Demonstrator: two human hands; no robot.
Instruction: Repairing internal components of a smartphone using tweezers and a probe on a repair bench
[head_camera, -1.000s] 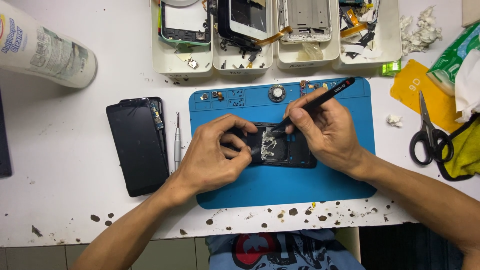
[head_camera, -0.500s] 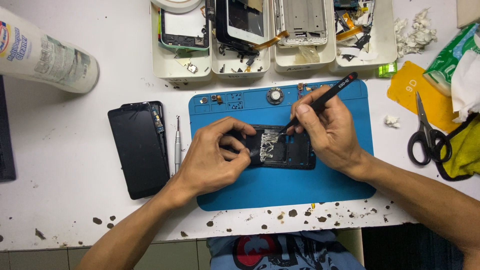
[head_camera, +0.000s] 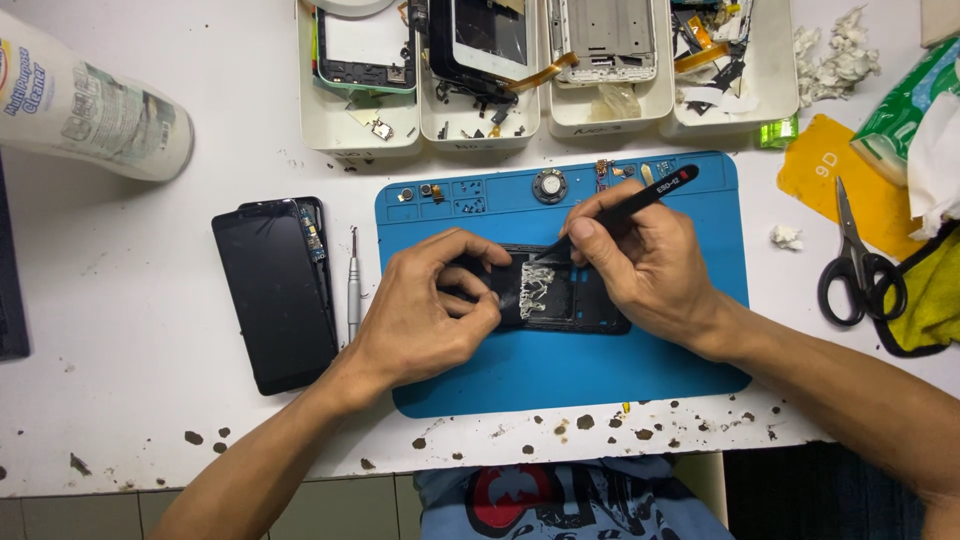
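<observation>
Head view: your left hand (head_camera: 425, 315) clamps the black phone frame (head_camera: 565, 295) on the blue mat (head_camera: 560, 370) while your right hand (head_camera: 640, 265) pinches tweezers (head_camera: 625, 208) at its white glue residue (head_camera: 535, 290); a slip could likely gouge it.

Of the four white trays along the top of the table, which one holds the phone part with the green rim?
The leftmost white tray. Its phone part has a green rim; the other three hold a cracked white screen, a silver frame and loose scraps.
</observation>
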